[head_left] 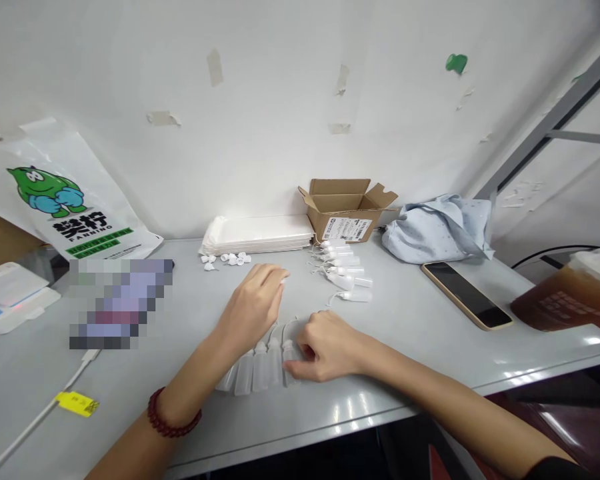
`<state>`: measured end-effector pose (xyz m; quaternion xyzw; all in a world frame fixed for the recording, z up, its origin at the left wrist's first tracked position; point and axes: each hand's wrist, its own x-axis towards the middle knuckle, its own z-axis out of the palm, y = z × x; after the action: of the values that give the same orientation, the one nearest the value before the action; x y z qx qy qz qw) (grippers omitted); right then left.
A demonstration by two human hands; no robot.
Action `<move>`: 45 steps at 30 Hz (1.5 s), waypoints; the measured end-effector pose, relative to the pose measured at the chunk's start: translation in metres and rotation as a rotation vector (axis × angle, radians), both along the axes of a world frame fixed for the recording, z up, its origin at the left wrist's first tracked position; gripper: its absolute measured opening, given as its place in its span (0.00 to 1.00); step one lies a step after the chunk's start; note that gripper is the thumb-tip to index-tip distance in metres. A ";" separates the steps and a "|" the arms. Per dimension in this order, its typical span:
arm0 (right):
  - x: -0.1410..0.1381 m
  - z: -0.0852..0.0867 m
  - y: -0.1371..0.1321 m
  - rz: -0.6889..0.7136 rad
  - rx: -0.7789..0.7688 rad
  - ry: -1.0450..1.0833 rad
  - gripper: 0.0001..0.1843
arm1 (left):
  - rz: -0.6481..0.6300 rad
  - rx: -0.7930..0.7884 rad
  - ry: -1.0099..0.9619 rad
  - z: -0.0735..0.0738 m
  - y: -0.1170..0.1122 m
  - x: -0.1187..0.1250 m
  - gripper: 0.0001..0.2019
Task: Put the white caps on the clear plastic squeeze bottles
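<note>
Several small translucent plastic squeeze bottles (260,370) lie side by side near the table's front edge, thin tubes rising from their tops. At the right end of this row, my right hand (327,347) is closed with thumb and curled fingers on one bottle (289,353), partly covering it. My left hand (255,300) is raised above the row, its fingertips pinched on a small white cap (283,281), mostly hidden by the fingers. Farther back lies a group of loose white caps (237,259). Several more bottles (353,281) with white tops and tubes lie behind my right hand.
A stack of white packets (260,233) and an open cardboard box (343,217) stand against the wall. Rightward are a blue cloth (435,230), a phone (467,295) and a drink container (565,297). Leftward are a blurred-out device (123,307), its cable (40,420) and a plastic bag (90,193).
</note>
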<state>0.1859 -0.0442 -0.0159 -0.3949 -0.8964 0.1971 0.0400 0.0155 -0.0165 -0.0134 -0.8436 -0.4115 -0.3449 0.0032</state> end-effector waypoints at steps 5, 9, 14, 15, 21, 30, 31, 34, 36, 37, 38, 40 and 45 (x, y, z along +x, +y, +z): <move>0.003 0.000 0.003 -0.046 0.036 -0.033 0.19 | -0.010 0.016 -0.011 -0.001 0.001 0.000 0.12; 0.006 0.001 0.010 -0.110 0.060 -0.035 0.19 | 0.016 -0.088 -0.107 0.001 0.000 0.002 0.12; 0.011 -0.002 0.017 -0.276 0.161 0.196 0.16 | 0.101 -0.620 -0.559 0.015 -0.002 0.001 0.11; 0.012 -0.004 0.018 -0.296 0.176 0.260 0.16 | 0.089 -0.713 -0.656 0.018 -0.003 0.000 0.12; 0.016 -0.017 0.026 -0.366 0.250 0.513 0.15 | -0.022 -0.897 -0.889 0.029 -0.005 -0.004 0.12; 0.015 -0.023 0.029 -0.365 0.278 0.632 0.14 | -0.032 -0.882 -0.813 0.025 -0.006 0.001 0.11; 0.015 -0.023 0.028 -0.365 0.277 0.633 0.14 | -0.042 -0.881 -0.817 0.025 -0.006 0.002 0.11; 0.014 -0.024 0.028 -0.373 0.278 0.642 0.13 | -0.056 -0.870 -0.827 0.025 -0.007 0.003 0.12; 0.014 -0.024 0.027 -0.376 0.265 0.659 0.14 | -0.063 -0.870 -0.827 0.025 -0.008 0.003 0.11; 0.015 -0.024 0.027 -0.372 0.252 0.667 0.15 | -0.070 -0.876 -0.822 0.025 -0.009 0.004 0.11; 0.015 -0.024 0.027 -0.362 0.240 0.674 0.17 | -0.077 -0.885 -0.814 0.025 -0.010 0.004 0.11; 0.015 -0.023 0.026 -0.328 0.228 0.676 0.22 | -0.084 -0.899 -0.797 0.025 -0.011 0.004 0.11; 0.015 -0.021 0.025 -0.264 0.292 0.661 0.20 | -0.099 -0.907 -0.773 0.026 -0.011 0.005 0.11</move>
<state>0.2009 -0.0190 -0.0374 -0.4120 -0.7952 0.1775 0.4078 0.0207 -0.0275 0.0128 -0.5921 -0.4494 -0.4165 -0.5234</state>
